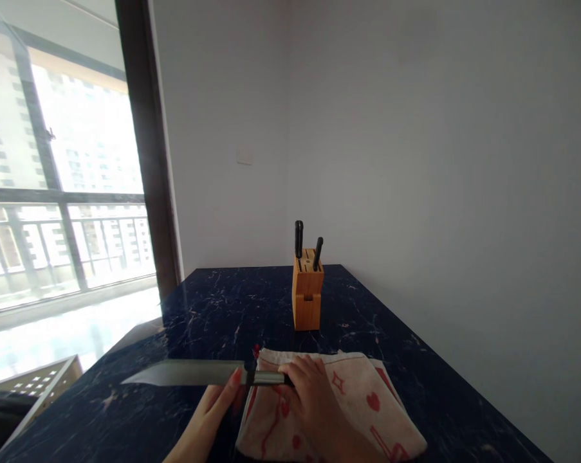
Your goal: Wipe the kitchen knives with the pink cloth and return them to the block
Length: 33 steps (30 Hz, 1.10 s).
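Note:
A large knife [193, 373] lies level in front of me, its blade pointing left. My right hand [312, 392] is closed round the end of its handle, above a folded cloth [367, 411] with red patterns. At the base of the blade, next to the handle, is my left hand [217, 399], its thumb on the blade's face and its other fingers mostly hidden behind the knife. Beyond the cloth stands a wooden knife block [308, 302] with two black-handled knives in it.
The dark marbled table [222, 308] reaches back to pale walls. A light switch [244, 155] is on the wall. At the left are a large window and, by the table's edge, a light-coloured crate [44, 386] with square holes.

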Tool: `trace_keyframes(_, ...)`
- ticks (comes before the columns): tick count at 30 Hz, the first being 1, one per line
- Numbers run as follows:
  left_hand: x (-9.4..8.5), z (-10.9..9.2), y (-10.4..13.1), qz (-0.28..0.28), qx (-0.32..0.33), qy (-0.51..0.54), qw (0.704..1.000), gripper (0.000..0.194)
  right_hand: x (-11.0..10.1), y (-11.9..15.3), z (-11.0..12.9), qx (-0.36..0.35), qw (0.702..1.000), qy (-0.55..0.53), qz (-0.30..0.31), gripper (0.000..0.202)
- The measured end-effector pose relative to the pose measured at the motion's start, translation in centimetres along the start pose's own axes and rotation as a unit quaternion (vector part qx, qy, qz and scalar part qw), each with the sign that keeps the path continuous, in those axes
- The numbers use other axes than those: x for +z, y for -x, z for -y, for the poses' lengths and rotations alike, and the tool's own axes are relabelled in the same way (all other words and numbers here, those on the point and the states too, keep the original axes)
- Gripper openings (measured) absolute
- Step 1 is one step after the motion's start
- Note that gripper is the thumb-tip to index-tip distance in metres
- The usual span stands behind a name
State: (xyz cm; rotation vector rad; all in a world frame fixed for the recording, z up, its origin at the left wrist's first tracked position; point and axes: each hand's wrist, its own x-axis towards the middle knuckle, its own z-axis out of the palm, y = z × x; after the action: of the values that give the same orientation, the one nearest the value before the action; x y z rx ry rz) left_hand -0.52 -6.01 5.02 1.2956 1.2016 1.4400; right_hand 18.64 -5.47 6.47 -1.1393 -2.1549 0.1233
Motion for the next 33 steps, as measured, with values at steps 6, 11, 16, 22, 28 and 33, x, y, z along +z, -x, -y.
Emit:
trace_keyframes(6,-0.3,0.3,-0.8,0.037,0.026,0.044,0.998,0.05,-0.6,-0.2,0.0,0.013,1.0,0.001,0.004,0.011)
trace_keyframes(11,-0.6,0.7,-0.8,0.056,0.027,0.026,0.998,0.053,-0.3,-0.2,-0.3,0.002,1.0,0.002,0.001,0.01)
trace_keyframes(16,-0.6,0.4,-0.8,0.02,0.027,-0.022,0.999,0.053,-0.5,0.1,-0.1,-0.004,0.997,0.02,-0.074,0.027)
trace_keyframes(22,-0.4,-0.8,-0.5,-0.077,0.096,-0.073,0.99,0.047,1.0,0.7,1.2,-0.105,0.991,0.041,-0.075,0.028)
trace_keyframes(28,-0.2,-0.6,-0.9,-0.09,0.056,-0.129,0.986,0.046,5.5,1.2,0.2,-0.172,0.98,0.089,0.041,0.034)
trace_keyframes(33,0.1,-0.6,-0.8,-0.072,0.053,-0.168,0.982,0.046,2.8,0.8,0.7,-0.059,0.998,0.021,0.012,0.023)
